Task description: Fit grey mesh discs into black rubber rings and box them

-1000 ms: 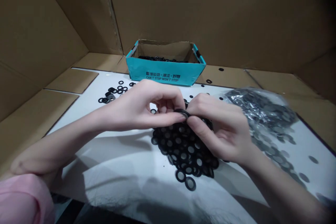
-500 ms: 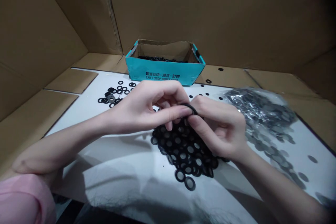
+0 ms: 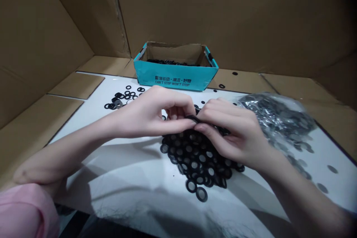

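Observation:
My left hand (image 3: 164, 113) pinches a black ring (image 3: 192, 119) between thumb and fingers. Thumb and curled fingers of my right hand (image 3: 231, 130) close on the same ring from the other side, so the fingertips of both hands meet there. Whether a disc sits inside the ring cannot be made out. Below the hands lies a heap of black rings with grey mesh-like centres (image 3: 195, 163) on the white tabletop (image 3: 125, 171). Its upper part is hidden by my hands.
A turquoise box (image 3: 175, 76) holding black rings stands at the back. Loose black rings (image 3: 127, 93) lie at the left. On the right, a clear plastic bag (image 3: 279, 115) of grey discs rests near scattered grey discs (image 3: 322, 187). Cardboard walls (image 3: 223, 18) surround the table.
Both hands' fingertips have shifted slightly left and down with the ring. My right hand has turned a little, and its fingers are more closely curled.

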### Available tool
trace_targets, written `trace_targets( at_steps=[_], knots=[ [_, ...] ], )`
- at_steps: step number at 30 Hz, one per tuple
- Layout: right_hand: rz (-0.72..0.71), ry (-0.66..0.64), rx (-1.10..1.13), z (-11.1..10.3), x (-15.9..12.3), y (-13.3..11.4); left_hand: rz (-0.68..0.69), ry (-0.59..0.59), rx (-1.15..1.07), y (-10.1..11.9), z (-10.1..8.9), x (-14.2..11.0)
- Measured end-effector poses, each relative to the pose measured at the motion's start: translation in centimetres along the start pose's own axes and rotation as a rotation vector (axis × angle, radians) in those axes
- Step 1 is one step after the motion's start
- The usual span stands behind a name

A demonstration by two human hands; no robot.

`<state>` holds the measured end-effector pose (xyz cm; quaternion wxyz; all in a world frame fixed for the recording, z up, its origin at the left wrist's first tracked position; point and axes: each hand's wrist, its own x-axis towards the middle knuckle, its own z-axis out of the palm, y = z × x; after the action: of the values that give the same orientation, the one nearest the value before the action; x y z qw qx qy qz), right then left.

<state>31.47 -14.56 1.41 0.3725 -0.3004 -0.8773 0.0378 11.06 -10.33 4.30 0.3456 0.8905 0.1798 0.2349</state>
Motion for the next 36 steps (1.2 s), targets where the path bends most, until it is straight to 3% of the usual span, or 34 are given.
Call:
trace_targets(
  at_steps=[8, 14, 20, 27, 31, 36],
  knots=[
    [0.08, 0.075, 0.197, 0.0, -0.2, -0.3, -0.134, 0.004, -0.343, 0.4, 0.5, 0.1],
    [0.028, 0.07, 0.116, 0.4, -0.1, -0.4, -0.135, -0.088, -0.188, 0.4, -0.5, 0.0],
    [0.003, -0.017, -0.01, 0.3, -0.1, 0.0, -0.045, -0.029, 0.034, 0.2, -0.3, 0.1],
    [0.083, 0.076, 0.169, 0.4, -0.3, -0.1, -0.123, -0.034, -0.218, 0.5, 0.1, -0.1],
    [0.094, 0.088, 0.172, 0.7, -0.3, -0.3, -0.159, -0.083, -0.18, 0.4, -0.3, -0.1],
    [0.132, 0.106, 0.163, 0.8, -0.3, -0.3, -0.073, 0.008, -0.119, 0.1, -0.5, 0.1]
  ],
)
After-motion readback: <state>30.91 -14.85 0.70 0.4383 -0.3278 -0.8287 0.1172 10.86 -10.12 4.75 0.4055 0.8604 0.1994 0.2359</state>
